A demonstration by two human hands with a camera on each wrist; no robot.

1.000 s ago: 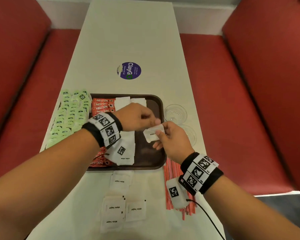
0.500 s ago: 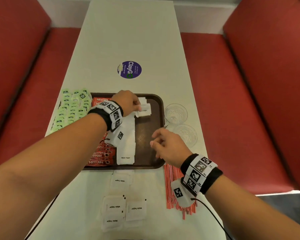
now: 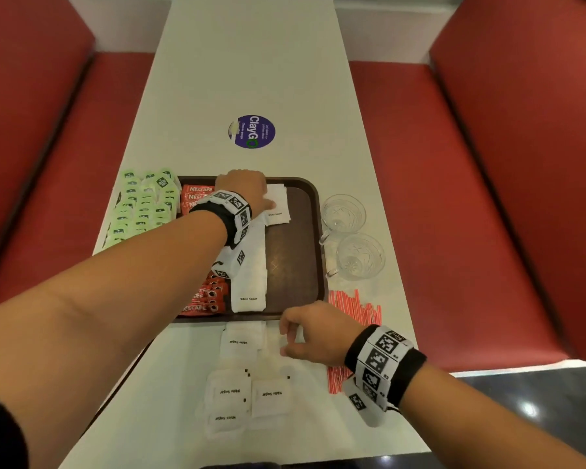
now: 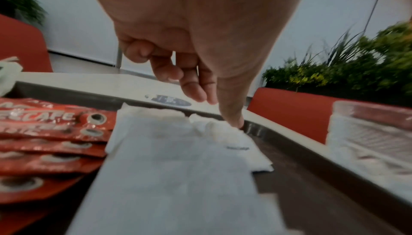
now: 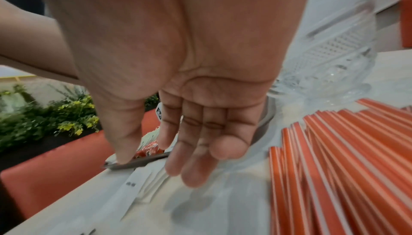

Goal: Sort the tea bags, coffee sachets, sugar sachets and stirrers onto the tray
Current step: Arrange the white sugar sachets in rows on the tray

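L hand [image 3: 242, 191] at far end of brown tray [image 3: 313, 231], thumb tip pressing down on white sugar sachet [image 3: 278, 206] atop sachet column beside Nescafe sachets [image 4: 51, 133]; nothing gripped. R hand [image 3: 313, 333] over loose sugar sachets [image 3: 241, 340] on table [image 3: 251, 62], fingers relaxed, holding nothing. Stirrers [image 5: 334, 159] beside it, off tray. Tea bags [image 3: 139, 204] left of tray.

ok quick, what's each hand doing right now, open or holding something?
Left hand: open, thumb tip pressing a sugar sachet at the far end of the tray.
Right hand: open, holding nothing, over the sugar sachets on the table.
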